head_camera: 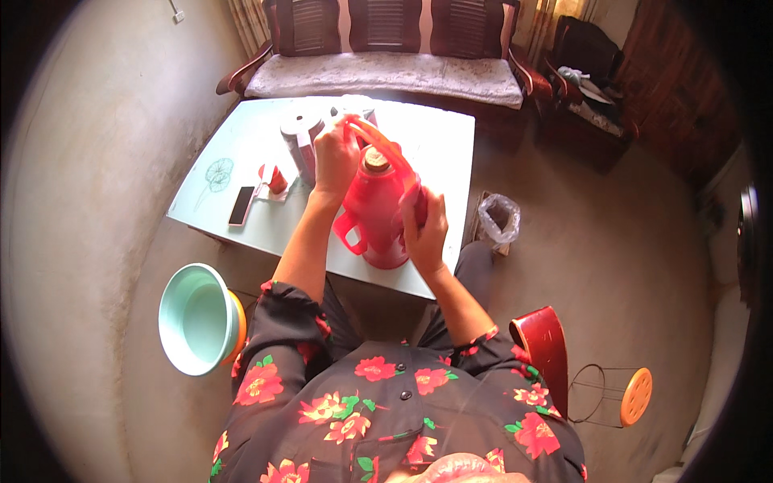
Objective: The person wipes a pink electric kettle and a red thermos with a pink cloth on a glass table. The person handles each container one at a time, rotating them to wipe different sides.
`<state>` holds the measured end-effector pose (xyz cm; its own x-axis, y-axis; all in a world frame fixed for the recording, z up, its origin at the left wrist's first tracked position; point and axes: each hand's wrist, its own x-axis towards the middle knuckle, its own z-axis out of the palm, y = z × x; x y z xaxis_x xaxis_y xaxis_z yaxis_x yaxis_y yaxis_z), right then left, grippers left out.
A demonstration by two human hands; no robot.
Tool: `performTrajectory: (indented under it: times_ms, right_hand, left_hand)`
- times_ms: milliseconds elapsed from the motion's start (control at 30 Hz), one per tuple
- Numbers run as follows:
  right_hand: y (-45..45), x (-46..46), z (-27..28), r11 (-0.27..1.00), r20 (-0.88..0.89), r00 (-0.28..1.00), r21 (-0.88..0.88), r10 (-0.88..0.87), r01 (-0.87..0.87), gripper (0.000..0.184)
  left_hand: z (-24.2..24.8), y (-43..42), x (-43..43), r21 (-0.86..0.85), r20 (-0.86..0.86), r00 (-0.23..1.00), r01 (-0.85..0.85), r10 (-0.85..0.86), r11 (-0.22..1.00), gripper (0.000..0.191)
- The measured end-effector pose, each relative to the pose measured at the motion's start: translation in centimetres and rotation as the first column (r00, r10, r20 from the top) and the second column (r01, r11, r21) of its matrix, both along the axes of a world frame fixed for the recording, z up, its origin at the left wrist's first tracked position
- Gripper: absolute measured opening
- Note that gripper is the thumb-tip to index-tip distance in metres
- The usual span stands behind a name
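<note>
A red vacuum flask (375, 208) with a cork stopper (377, 159) in its mouth stands on the glass-topped table (302, 226) in front of me. Its side handle (349, 232) points left. My left hand (336, 158) grips the far end of the flask's raised red carrying handle (383, 145). On the flask's right side, my right hand (426, 226) is closed around a darker red item (415, 202), perhaps a cloth, pressed near the lower end of that handle. The fingers of the right hand partly hide this item.
Left of the flask are a tall canister (300, 145), a small red container (275, 180) and a smartphone (242, 206). A lined waste bin (499, 218) stands right of the table, a pale green basin (199, 320) left of me. An orange stool (636, 397) is behind right; a wooden sofa (386, 75) lies beyond.
</note>
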<state>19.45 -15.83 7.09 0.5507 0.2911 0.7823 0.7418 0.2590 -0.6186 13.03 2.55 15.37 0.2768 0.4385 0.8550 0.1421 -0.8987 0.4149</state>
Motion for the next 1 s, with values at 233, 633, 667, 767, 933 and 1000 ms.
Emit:
performTrajectory:
  times_ms: [233, 633, 667, 767, 933, 1000]
  right_hand:
    - [-1.5, 0.9, 0.3, 0.996, -0.046, 0.998, -0.078, 0.031, -0.035, 0.029]
    - [-2.7, 2.9, -2.1, 0.997, 0.204, 0.979, -0.081, 0.020, -0.004, 0.027]
    - [-3.8, 2.6, -2.1, 0.927, -0.378, 0.900, -0.209, 0.217, -0.311, 0.027]
    - [-4.8, 2.9, 0.5, 0.945, -0.298, 0.947, -0.259, 0.119, -0.200, 0.026]
    - [-2.4, 0.2, 4.8, 0.902, -0.100, 0.924, -0.202, 0.369, -0.382, 0.028]
    - [-1.7, -0.6, 4.6, 0.936, 0.133, 0.937, -0.193, 0.322, -0.294, 0.023]
  left_hand:
    - [0.5, -0.8, 0.0, -0.092, -0.041, 0.999, 0.006, -0.010, 0.996, 0.025]
    - [1.2, -0.6, -3.4, -0.491, -0.001, 0.960, 0.243, -0.279, 0.836, 0.039]
    - [1.2, -0.9, -4.0, -0.584, 0.045, 0.954, 0.266, -0.296, 0.767, 0.039]
    - [1.4, -1.8, -5.4, -0.674, 0.197, 0.911, 0.394, -0.362, 0.625, 0.044]
    - [1.0, -3.6, -5.5, -0.700, 0.365, 0.860, 0.507, -0.358, 0.504, 0.051]
    - [0.7, -4.0, -5.2, -0.679, 0.211, 0.928, 0.364, -0.306, 0.638, 0.060]
